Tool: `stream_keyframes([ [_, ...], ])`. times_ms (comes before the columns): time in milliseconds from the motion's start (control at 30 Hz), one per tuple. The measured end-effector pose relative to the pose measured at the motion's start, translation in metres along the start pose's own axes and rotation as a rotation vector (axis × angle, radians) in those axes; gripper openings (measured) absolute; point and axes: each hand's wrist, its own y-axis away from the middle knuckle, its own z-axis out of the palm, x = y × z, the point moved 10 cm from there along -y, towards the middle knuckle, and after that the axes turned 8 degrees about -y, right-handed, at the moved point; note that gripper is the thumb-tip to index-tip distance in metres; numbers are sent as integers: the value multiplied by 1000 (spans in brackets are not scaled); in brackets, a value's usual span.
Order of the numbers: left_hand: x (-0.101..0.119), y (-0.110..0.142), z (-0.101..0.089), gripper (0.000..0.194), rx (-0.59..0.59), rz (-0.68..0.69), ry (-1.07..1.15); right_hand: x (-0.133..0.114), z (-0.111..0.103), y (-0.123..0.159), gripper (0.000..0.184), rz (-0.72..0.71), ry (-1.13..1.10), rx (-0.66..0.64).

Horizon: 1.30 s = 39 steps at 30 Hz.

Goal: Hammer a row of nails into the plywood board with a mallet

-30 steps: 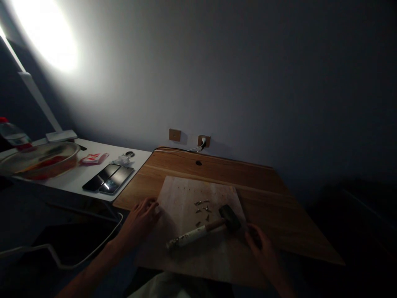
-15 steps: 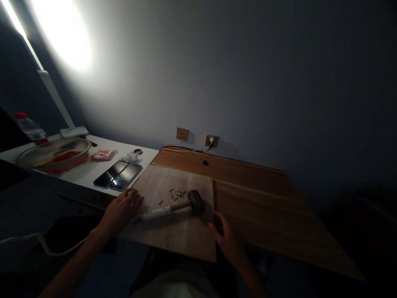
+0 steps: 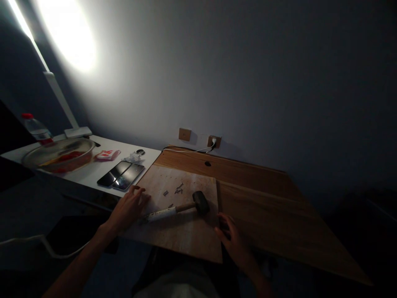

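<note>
A pale wooden board (image 3: pixel 182 231) lies on the brown desk (image 3: pixel 279 215), reaching past its near edge. On it rest a mallet (image 3: pixel 178 207) with a black head and light handle, and several small metal pieces (image 3: pixel 177 189). My left hand (image 3: pixel 128 207) grips the board's left edge, fingers bent over it, close to the mallet's handle end. My right hand (image 3: pixel 232 238) holds the board's right edge near the front, fingers curled in shadow.
A white side table (image 3: pixel 89 171) at the left carries two phones (image 3: pixel 120 175), an oval dish (image 3: pixel 58 153), a red packet, a bottle (image 3: pixel 35 127) and a lamp base. Wall sockets with a plugged cable (image 3: pixel 214 141) sit behind the desk. The room is dim.
The board, with mallet and metal pieces on it, has slid left toward the white table between my hands. In the last half second the shift is slight.
</note>
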Motion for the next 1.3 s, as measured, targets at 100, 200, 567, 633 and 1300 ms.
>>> stream_keyframes([
  [100,22,-1,4,32,-12,50,-24,5,-19,4,42,37,51,32],
  [200,52,-2,9,30,-23,112,-8,16,-47,10,46,80,101,82],
  [567,145,27,18,31,-19,403,105,55,-151,47,51,133,300,310],
  [633,143,29,20,32,-6,402,88,57,-158,52,52,155,310,320],
  [1300,261,-21,17,18,-79,748,76,8,16,43,72,368,-76,-199],
])
